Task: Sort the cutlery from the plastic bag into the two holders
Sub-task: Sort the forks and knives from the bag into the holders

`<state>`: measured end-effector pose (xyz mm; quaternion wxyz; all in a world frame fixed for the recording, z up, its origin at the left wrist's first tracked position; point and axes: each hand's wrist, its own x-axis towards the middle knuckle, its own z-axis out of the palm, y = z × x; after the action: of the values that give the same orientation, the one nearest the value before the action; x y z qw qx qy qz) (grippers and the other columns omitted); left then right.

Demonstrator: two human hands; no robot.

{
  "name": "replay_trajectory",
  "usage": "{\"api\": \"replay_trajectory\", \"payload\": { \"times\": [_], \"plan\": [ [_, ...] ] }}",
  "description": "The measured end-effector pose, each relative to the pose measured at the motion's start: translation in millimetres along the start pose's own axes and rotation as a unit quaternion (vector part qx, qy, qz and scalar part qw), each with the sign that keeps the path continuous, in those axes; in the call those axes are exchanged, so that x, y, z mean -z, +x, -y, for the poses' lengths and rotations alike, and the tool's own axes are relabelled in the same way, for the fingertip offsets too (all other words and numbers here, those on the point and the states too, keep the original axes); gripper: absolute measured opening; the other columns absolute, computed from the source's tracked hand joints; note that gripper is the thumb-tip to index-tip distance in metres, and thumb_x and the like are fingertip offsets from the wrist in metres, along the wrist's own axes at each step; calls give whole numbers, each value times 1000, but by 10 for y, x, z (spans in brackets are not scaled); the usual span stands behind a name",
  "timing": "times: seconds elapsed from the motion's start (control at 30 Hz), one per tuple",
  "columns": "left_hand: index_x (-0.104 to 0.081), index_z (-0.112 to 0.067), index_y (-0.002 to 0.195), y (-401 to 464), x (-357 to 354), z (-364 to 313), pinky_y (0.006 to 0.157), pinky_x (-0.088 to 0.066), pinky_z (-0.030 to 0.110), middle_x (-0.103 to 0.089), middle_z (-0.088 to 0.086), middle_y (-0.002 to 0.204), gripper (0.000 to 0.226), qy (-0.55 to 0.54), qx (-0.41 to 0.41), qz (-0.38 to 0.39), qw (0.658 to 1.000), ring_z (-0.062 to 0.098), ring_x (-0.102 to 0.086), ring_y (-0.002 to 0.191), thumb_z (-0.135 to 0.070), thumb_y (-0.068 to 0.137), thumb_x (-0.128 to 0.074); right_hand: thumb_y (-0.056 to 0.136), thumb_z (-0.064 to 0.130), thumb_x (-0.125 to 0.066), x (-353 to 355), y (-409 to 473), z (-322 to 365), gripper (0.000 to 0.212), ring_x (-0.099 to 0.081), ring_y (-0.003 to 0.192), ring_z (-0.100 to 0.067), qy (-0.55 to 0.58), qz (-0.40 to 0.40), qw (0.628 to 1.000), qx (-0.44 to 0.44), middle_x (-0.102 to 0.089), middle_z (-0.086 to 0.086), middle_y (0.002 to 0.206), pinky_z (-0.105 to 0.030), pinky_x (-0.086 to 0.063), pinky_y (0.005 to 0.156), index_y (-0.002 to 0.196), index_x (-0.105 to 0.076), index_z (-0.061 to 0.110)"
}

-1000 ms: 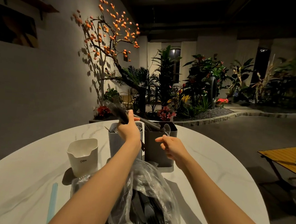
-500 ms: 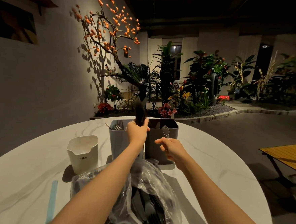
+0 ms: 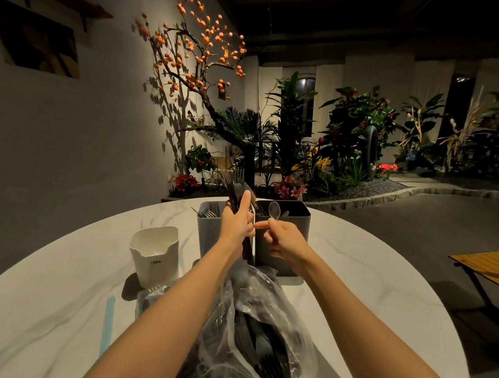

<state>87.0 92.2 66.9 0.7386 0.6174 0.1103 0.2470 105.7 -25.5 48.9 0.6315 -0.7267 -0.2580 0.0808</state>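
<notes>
So the left hand [image 3: 238, 222] is wrapped around a bundle of dark forks [image 3: 236, 192], held upright with the tines poking up, right over the seam between the two holders. The right hand [image 3: 283, 240] pinches a clear spoon [image 3: 274, 210] by its handle, bowl up, in front of the dark holder [image 3: 280, 238]; its index finger reaches over and touches the left hand.

The two holders sit side by side, touching, at about 12 o'clock on the white marble bench [image 3: 57, 308]. The light holder [image 3: 208, 230] is on the left and already has forks standing in it. The dark one on the right has some cutlery in it too, but it's too dim inside to tell what kind.

The bag [image 3: 262, 331] is at 6 o'clock, right between the forearms, crumpled and open, with a pile of dark cutlery still inside. The lower ends of the bundled forks hang down toward the top of the bag; can't tell if they touch it.

Other stuff: a white cup [image 3: 154, 256] with a small logo at around 10 o'clock, just left of the light holder, and a pale blue strip [image 3: 106, 325] lying flat at about 8 o'clock near the bench edge. Beyond the bench there's a tree [image 3: 198, 55] with orange fruit against the wall, a bed of plants, and a wooden side table [image 3: 488, 264] off at 3 o'clock.
</notes>
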Motion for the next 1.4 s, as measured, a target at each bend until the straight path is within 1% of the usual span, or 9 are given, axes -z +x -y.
{"api": "replay_trajectory", "payload": {
  "times": [0.17, 0.27, 0.33, 0.57, 0.77, 0.9, 1.03, 1.17, 1.4],
  "plan": [
    [-49, -11, 78, -43, 91, -153, 41, -25, 21, -33, -3, 50, 38, -87, -5, -3, 996, 7, -29, 39, -44, 96, -50, 96, 51, -46, -136, -34, 3, 43, -26, 43, -5, -4, 72, 996, -50, -30, 2, 56, -16, -22, 44, 74, -63, 17],
    [-43, -13, 73, -45, 140, -240, 38, -28, 20, -33, -4, 47, 38, -153, -15, -27, 988, 8, -31, 38, -42, 97, -50, 86, 70, -46, -210, -24, -24, 60, -27, 47, -5, -43, 105, 991, -69, -52, 3, 60, -17, -23, 46, 84, -74, 16],
    [-41, -12, 74, -29, 197, -282, 38, -31, 20, -35, -3, 48, 37, -181, -29, -39, 982, 8, -34, 38, -39, 98, -49, 78, 76, -48, -238, -9, -36, 67, -25, 52, -8, -26, 133, 989, -66, -70, -6, 88, -22, -20, 49, 93, -75, 17],
    [-46, -12, 77, -71, 304, -332, 49, -45, 23, -50, -1, 54, 33, -134, -57, -77, 986, 12, -48, 49, -36, 100, -48, 104, 43, -30, -400, 3, 83, 51, -24, 36, -5, 97, 107, 986, -82, -36, 6, 47, -17, -19, 36, 91, -64, 7],
    [-54, -18, 65, -30, 298, -254, 72, -46, 35, -62, 0, 72, 47, 34, -66, -97, 993, 18, -55, 69, -47, 99, -41, 103, 49, -27, -490, 97, 183, 57, -28, 34, -3, 71, 97, 991, -66, -46, 0, 58, -17, -21, 34, 80, -62, 11],
    [-55, -13, 64, 5, 290, -347, 71, -48, 31, -56, 3, 72, 52, 30, -82, -106, 990, 17, -54, 73, -42, 103, -36, 97, 53, -43, -432, 98, 181, 48, -28, 43, -5, 71, 154, 985, -17, -59, -2, 71, -16, -20, 40, 87, -66, 12],
    [-55, -13, 71, 99, 333, -345, 62, -43, 22, -57, 1, 75, 41, 39, -87, -93, 991, 13, -52, 71, -34, 103, -39, 100, 33, -47, -422, 138, 160, 27, -25, 44, -4, 39, 158, 986, 19, -35, 6, 56, -16, -21, 42, 90, -55, 9],
    [-62, -15, 78, 176, 442, -348, 63, -41, 23, -60, 1, 78, 29, 70, -66, -70, 993, 10, -53, 72, -31, 99, -49, 101, 33, -46, -401, 205, 133, 28, -26, 42, -3, -1, 144, 990, 17, -33, 7, 55, -15, -22, 41, 81, -51, 13],
    [-56, -16, 80, 298, 472, -398, 85, -51, 38, -64, 0, 77, 27, 23, -71, -123, 990, 21, -61, 85, -30, 101, -46, 96, 44, -50, -342, 234, 17, 42, -30, 44, -5, 4, 85, 996, 6, -46, 6, 58, -16, -24, 43, 100, -65, 6]
  ]
}}
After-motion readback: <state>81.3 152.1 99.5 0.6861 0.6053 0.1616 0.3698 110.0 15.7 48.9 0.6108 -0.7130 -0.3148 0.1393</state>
